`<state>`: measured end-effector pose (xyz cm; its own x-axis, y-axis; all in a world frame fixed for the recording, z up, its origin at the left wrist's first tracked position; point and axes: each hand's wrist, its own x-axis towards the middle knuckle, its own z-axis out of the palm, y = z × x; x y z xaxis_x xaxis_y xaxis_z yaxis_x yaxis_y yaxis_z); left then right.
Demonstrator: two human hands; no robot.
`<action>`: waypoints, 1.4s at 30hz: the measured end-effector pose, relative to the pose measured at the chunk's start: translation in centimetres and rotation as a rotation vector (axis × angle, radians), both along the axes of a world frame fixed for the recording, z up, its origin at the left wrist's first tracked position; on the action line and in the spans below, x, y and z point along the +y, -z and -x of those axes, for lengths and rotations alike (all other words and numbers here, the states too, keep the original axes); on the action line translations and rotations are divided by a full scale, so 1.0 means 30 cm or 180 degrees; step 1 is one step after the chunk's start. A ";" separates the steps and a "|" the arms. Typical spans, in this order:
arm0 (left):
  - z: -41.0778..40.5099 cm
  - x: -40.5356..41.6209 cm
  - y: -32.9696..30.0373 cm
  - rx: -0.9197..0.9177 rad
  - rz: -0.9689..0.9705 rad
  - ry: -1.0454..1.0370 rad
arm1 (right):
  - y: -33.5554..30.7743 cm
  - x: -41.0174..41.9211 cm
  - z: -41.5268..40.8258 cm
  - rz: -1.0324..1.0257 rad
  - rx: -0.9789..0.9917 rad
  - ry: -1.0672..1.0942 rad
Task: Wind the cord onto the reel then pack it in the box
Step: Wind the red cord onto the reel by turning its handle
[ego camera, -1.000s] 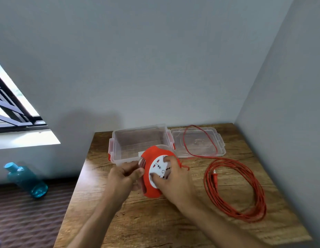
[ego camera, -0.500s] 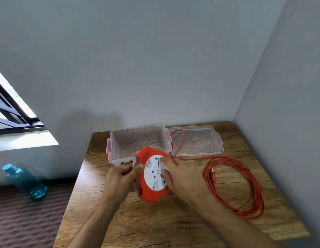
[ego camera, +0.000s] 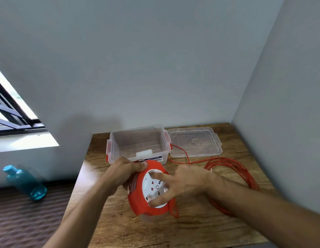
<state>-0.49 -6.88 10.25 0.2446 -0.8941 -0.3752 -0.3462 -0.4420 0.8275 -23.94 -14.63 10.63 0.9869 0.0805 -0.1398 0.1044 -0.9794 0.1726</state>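
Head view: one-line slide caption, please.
Left hand grips the red reel, right hand on its white face; cord mostly unwound beside the open box.

I'm in what looks like a plain room in a home, tucked into a corner: bare grey-white walls meet at the right of the frame. My wooden table sits pushed into that corner. At the left edge a window with dark bars lets in daylight over a white sill. Lower left, a teal plastic bottle lies on a dark ribbed floor. Nothing marks it as a workshop or shop.
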 end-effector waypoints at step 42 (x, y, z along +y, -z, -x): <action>-0.030 -0.036 -0.057 0.0027 0.0092 0.0386 | -0.031 0.012 -0.020 -0.0061 0.0212 0.0266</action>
